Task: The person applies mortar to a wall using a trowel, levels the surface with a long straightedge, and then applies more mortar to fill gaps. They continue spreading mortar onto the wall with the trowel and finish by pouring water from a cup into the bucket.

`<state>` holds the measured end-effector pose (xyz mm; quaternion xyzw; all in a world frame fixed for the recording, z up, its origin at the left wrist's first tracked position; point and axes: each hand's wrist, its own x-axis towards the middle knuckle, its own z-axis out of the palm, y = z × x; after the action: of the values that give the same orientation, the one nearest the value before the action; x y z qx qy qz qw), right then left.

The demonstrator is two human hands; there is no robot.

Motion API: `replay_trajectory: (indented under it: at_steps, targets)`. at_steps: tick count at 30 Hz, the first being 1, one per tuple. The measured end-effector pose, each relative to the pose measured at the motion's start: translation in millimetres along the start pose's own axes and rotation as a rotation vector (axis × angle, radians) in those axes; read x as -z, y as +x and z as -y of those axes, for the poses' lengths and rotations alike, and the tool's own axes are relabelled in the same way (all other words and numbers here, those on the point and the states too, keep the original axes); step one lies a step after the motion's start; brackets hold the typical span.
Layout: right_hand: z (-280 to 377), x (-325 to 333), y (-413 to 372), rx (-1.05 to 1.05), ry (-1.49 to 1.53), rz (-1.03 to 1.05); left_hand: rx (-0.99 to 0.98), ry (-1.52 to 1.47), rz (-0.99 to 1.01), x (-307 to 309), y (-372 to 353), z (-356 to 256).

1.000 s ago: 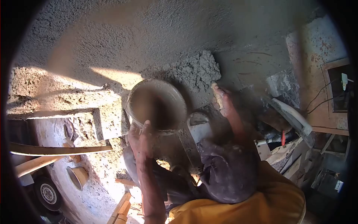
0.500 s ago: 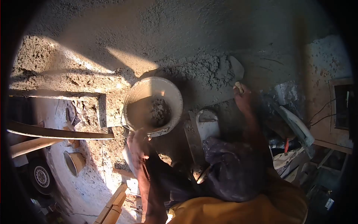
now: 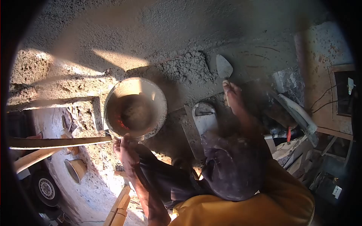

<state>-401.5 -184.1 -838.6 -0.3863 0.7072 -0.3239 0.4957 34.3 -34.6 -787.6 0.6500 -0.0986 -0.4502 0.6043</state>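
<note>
- Nearest to me, yellow cloth (image 3: pixel 245 207) was draped at my lap, and my dark-clothed knee (image 3: pixel 235 169) was raised just ahead of it.
- My left hand (image 3: pixel 127 150) was at the near side of the bucket (image 3: pixel 154 92); its fingers were closed on the rim.
- The bucket was round and splashed with grey, its mouth facing me. Sunlight fell across its far inner wall; the contents were blurred.
- My right hand (image 3: pixel 233 96) was well apart from the bucket, to its right, the fingers gripping the pale handle of the trowel (image 3: pixel 224 67).
- Between bucket and right hand, a scuffed white item (image 3: pixel 205 121) was noted beside a narrow board (image 3: pixel 193 132).
- The trowel's blade pointed away from me, just right of the mortar heap (image 3: pixel 192 67). The heap was coarse, lumpy and grey.
- Beyond the heap, the grey surface (image 3: pixel 169 30) was rough on the left and smoother on the right.
- Farther off at lower left were a curved plank (image 3: pixel 60 142), a small tub (image 3: pixel 76 170) on its side and a vehicle wheel (image 3: pixel 47 187).
- At right, a small red item (image 3: pixel 289 133) was seen among debris, with a framed opening (image 3: pixel 344 94) past it.
</note>
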Motion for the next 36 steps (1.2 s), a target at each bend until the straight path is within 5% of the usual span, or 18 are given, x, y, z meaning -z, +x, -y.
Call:
replay_trajectory:
  at_steps: [2, 5, 8, 11, 16, 22, 29, 33, 36]
  targets:
    - [-29, 27, -14, -0.152, 0.402, -0.001, -0.006, 0.047, 0.031, -4, -11, -16]
    - [-4, 39, -54, -0.702, 0.519, 0.182, -0.083, 0.212, -0.006, 1, -12, -9]
    - [-28, 3, -31, -0.627, 0.573, 0.373, -0.016, 0.235, -0.060, 2, -13, 0]
    - [-33, -44, 33, -0.489, 0.675, 0.425, 0.100, 0.003, -0.100, -8, -12, 5]
    - [-37, -66, 67, -0.397, 0.717, 0.457, 0.091, 0.124, -0.056, -19, -25, -1]
    - [-36, -65, 44, -0.220, 0.607, 0.280, 0.006, 0.091, -0.058, -34, -26, -4]
    - [32, -46, -26, -0.028, 0.256, 0.434, -0.066, 0.170, -0.116, -59, -24, -1]
    - [28, -79, -63, 0.671, -0.222, 0.333, -0.112, 0.205, -0.100, -59, -20, 12]
    - [38, -61, -57, 0.563, -0.332, 0.132, -0.027, 0.170, -0.071, -67, -27, -8]
